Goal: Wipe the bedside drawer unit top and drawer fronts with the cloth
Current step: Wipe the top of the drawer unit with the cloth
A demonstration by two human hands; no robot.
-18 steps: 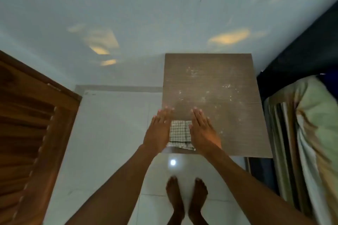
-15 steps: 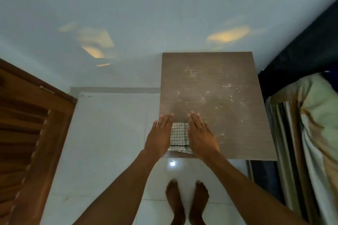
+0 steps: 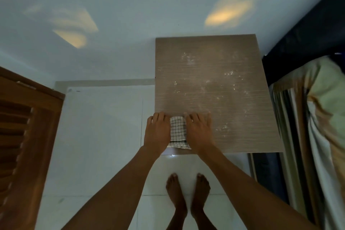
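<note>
The bedside drawer unit's brown wood-grain top (image 3: 209,87) fills the middle of the head view, with white dust specks across it. A folded white checked cloth (image 3: 178,130) lies at its near left corner, hanging slightly over the front edge. My left hand (image 3: 156,132) rests flat on the cloth's left side, partly over the unit's left edge. On the cloth's right side my right hand (image 3: 198,131) presses down flat. The drawer fronts are hidden below the top.
A bed with a striped sheet (image 3: 306,136) and dark headboard (image 3: 298,39) stands right of the unit. A brown louvred wooden door (image 3: 24,136) is at the left. White tiled floor (image 3: 100,136) lies between, with my bare feet (image 3: 186,192) below the unit. A pale wall (image 3: 149,5) is behind.
Both hands and the cloth have stayed at the near left corner; the fingers have curled back slightly. The camera view has shifted a little.
</note>
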